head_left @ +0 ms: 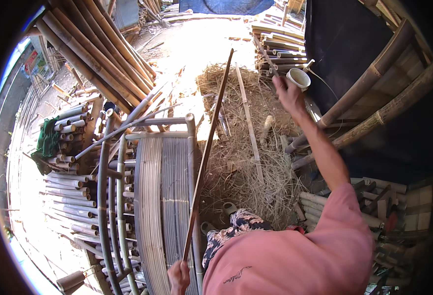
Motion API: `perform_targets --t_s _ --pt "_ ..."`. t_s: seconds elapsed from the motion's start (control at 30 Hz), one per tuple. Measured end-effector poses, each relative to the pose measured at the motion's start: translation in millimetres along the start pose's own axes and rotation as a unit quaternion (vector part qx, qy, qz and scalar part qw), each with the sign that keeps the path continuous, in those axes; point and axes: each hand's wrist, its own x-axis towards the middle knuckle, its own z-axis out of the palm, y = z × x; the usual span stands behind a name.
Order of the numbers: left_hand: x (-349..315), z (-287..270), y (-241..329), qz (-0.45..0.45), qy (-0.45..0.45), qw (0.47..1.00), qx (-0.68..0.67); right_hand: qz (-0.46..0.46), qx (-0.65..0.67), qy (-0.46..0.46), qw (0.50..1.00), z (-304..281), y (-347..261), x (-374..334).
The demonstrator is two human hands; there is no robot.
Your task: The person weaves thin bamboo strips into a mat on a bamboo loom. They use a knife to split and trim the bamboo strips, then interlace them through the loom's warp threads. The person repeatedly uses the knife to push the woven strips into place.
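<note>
My left hand [179,276], at the lower middle, is closed around the near end of a long, narrow bamboo strip [209,137]. The strip slants up and away from me, its far tip above the straw-covered ground. Out to the far right, my right hand [289,93] grips what looks like a long knife [269,60], pointing away from me; its handle is mostly hidden by the fingers. The knife and the strip are apart. Left of the strip stands a bamboo bench [162,196] with a slatted seat and pole frame.
Shavings [275,189] cover the ground, with a pale bamboo slat [248,120] lying on them. A white bucket [299,78] stands beside my right hand. Bamboo poles [88,44] lean at the far left, cut lengths [69,196] are stacked left, and thick poles [368,78] lean right.
</note>
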Motion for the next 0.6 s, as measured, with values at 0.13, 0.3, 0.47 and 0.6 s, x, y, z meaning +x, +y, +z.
perform_targets --t_s 0.13,0.3,0.47,0.6 --pt "120 35 123 0.102 -0.019 0.985 -0.135 -0.076 0.075 -0.158 0.982 47 -70 -112" --pt "166 34 213 -0.069 -0.129 0.917 -0.372 -0.355 0.077 -0.126 0.923 63 -112 -201" --pt "140 36 208 -0.043 -0.116 0.929 -0.35 -0.062 0.121 -0.244 0.96 51 -114 -174" --pt "134 36 203 -0.057 -0.12 0.926 -0.353 -0.372 0.094 -0.154 0.911 56 -107 -198"
